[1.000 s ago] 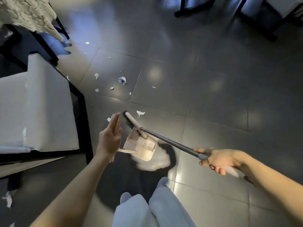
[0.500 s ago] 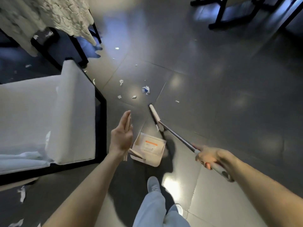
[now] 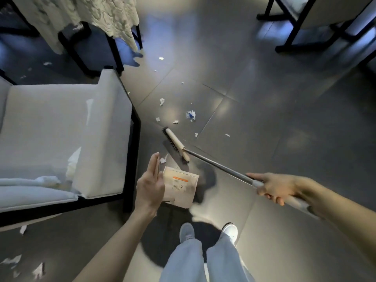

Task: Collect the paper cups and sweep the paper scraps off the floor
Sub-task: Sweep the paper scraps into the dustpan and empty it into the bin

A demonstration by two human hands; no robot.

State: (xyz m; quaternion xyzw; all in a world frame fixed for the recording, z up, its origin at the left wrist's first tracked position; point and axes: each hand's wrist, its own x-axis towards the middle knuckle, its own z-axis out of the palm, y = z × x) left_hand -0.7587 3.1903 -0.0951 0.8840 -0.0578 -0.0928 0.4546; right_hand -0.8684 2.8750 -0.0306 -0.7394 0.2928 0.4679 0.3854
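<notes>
My right hand (image 3: 270, 187) grips the grey handle of a broom whose wooden head (image 3: 176, 143) rests on the dark tiled floor. My left hand (image 3: 150, 185) holds the upright handle of a beige dustpan (image 3: 181, 186) set on the floor just behind the broom head. A white scrap (image 3: 163, 159) lies between broom head and dustpan. Several paper scraps (image 3: 176, 121) and a crumpled blue-and-white piece (image 3: 190, 115) lie beyond the broom. No paper cup is visible.
A white cushioned chair (image 3: 61, 139) with a black frame stands close on the left, with scraps on its seat. A table with a lace cloth (image 3: 91, 15) is at the far left. Black chair legs (image 3: 289, 37) stand far right. More scraps (image 3: 38, 270) lie bottom left.
The view has shifted forward and left toward the chair. The broom head has swung further out from the dustpan, and my feet have stepped up behind it.
</notes>
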